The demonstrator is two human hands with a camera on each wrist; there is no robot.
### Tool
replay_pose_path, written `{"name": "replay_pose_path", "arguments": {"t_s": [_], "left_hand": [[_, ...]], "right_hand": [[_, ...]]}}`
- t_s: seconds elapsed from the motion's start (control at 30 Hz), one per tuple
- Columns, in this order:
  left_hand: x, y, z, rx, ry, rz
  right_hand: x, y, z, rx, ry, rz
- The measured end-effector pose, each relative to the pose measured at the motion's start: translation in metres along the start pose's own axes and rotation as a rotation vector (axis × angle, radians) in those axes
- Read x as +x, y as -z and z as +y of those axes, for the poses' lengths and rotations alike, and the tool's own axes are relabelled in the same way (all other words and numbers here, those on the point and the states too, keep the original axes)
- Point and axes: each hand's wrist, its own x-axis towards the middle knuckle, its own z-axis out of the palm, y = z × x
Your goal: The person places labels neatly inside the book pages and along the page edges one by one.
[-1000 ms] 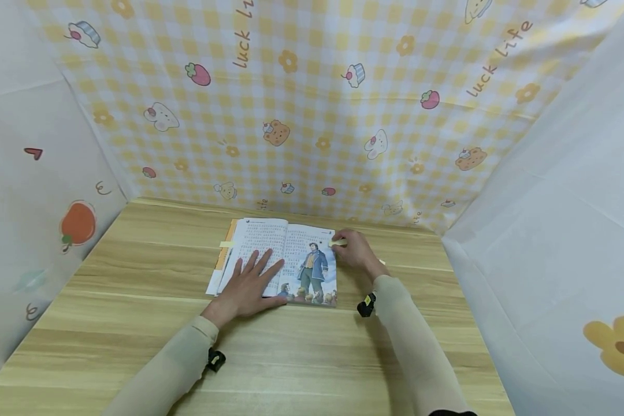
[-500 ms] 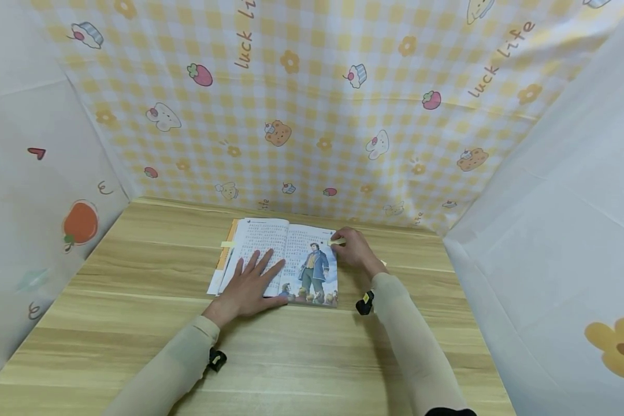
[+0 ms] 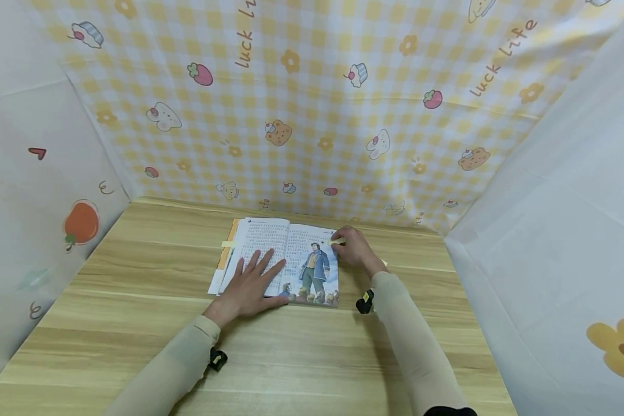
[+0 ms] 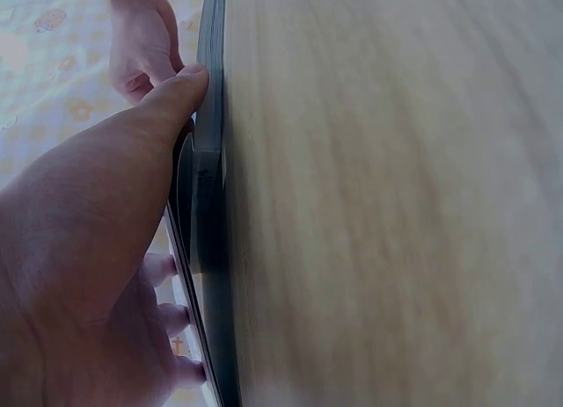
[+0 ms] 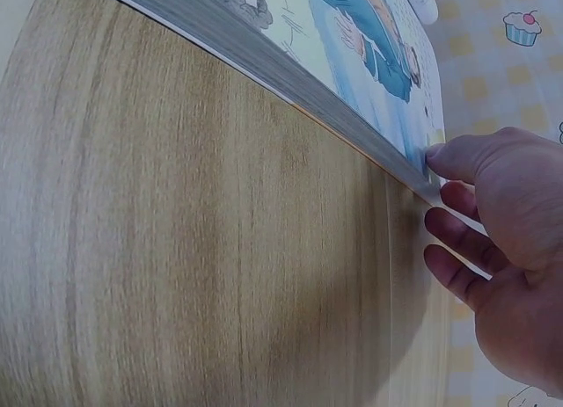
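An open book [image 3: 297, 237] lies on the wooden table, text on its left page and a tall man in a blue coat pictured on the right page. My left hand [image 3: 248, 289] rests across the left page with fingers spread, its thumb along the book's lower edge. At the upper right edge of the right page, my right hand [image 3: 355, 248] pinches a small pale yellow sticky tab [image 3: 338, 241]. In the right wrist view the thumb [image 5: 453, 156] lies on the page edge, with the other fingers curled below it. Most of the tab is hidden by the fingers.
Another pale yellow tab [image 3: 229, 244] sticks out from the book's left side, by the orange cover [image 3: 232, 231]. A small pale yellow piece [image 3: 384, 263] shows beside the right wrist. A checked cloth [image 3: 312, 115] hangs behind the table [image 3: 301, 358].
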Motion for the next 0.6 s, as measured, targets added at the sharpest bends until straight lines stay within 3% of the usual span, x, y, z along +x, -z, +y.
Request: {"name": "replay_pose_path", "arguments": {"t_s": [0.6], "left_hand": [[0.0009,0.0005,0.0006,0.002,-0.003,-0.006]], "right_hand": [[0.0034,0.0019,-0.0026,-0.065,-0.002,-0.019]]}}
